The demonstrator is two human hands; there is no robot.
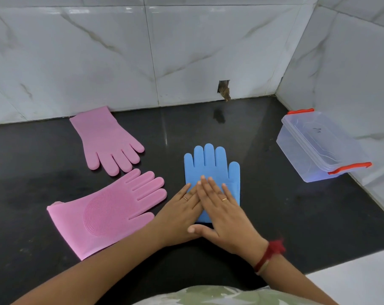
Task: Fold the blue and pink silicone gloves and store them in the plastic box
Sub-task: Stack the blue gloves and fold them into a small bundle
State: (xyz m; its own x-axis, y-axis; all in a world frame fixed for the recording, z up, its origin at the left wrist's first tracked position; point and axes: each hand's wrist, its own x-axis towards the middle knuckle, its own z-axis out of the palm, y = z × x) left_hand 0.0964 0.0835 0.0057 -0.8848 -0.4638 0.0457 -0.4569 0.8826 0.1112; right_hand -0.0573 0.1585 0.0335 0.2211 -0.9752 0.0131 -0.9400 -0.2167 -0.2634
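Observation:
A blue silicone glove (210, 164) lies flat on the black counter, fingers pointing away from me. Both my hands rest palm-down on its lower half: my left hand (182, 213) underneath, my right hand (224, 213) overlapping it, fingers flat and apart. Whether a second blue glove lies beneath cannot be told. One pink glove (105, 139) lies flat near the back wall, fingers toward me. Another pink glove (107, 212), scrubber pad up, lies at the left front. The clear plastic box (318, 146) with red latches stands closed at the right.
The black counter (274, 216) is bounded by marble walls at the back and right. A broken hole (224, 90) shows in the back wall. The box sits against the right wall. A white surface (362, 282) borders the counter at the near right.

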